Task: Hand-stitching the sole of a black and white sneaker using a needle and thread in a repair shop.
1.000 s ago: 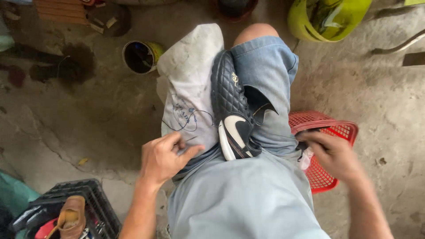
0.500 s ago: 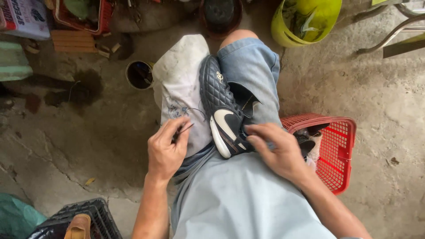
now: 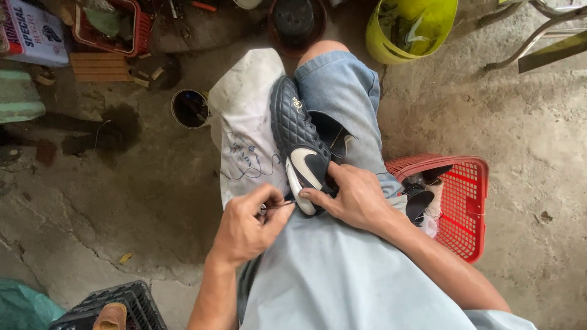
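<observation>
Stitching a dark quilted football shoe [image 3: 299,137] on the lap, both hands now closed in at its heel.

Since a second ago the right hand [image 3: 354,198] has left the red basket [image 3: 471,208] and clamps the heel; the left hand [image 3: 247,226] pinches a thin needle-like tool [image 3: 278,206] against the sole edge. Loose thread [image 3: 251,168] trails over the white cloth [image 3: 244,122]; a small tin [image 3: 189,109] sits far left.
</observation>
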